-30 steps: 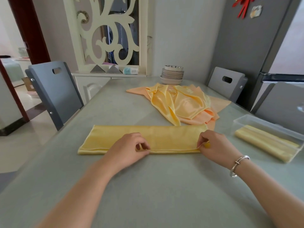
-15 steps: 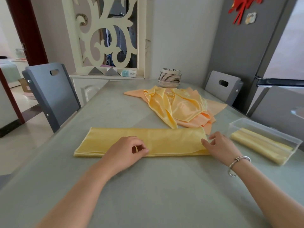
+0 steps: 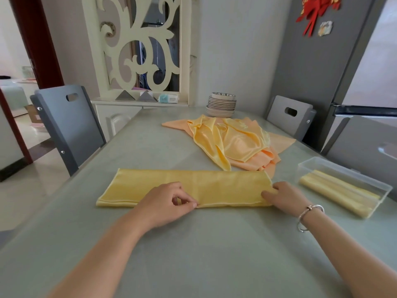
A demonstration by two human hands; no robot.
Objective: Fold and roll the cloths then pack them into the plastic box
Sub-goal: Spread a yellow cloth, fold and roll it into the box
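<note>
A yellow cloth (image 3: 193, 186), folded into a long flat band, lies across the table in front of me. My left hand (image 3: 169, 201) pinches its near edge at the middle between thumb and fingers. My right hand (image 3: 283, 196), with a silver bracelet on the wrist, rests on the band's right end, fingers laid flat on the near corner. A clear plastic box (image 3: 343, 186) stands at the right with two rolled yellow cloths (image 3: 335, 192) inside. A loose heap of yellow and orange cloths (image 3: 232, 143) lies behind the band.
A stack of plates (image 3: 221, 105) stands at the table's far end. Grey chairs flank the table, one at the left (image 3: 66, 125) and one at the far right (image 3: 290, 117). A grey fridge (image 3: 343, 72) rises at the right.
My right hand let go of its pinch on the band's right end and now lies flat on that corner. My left hand keeps its pinch on the near edge.
</note>
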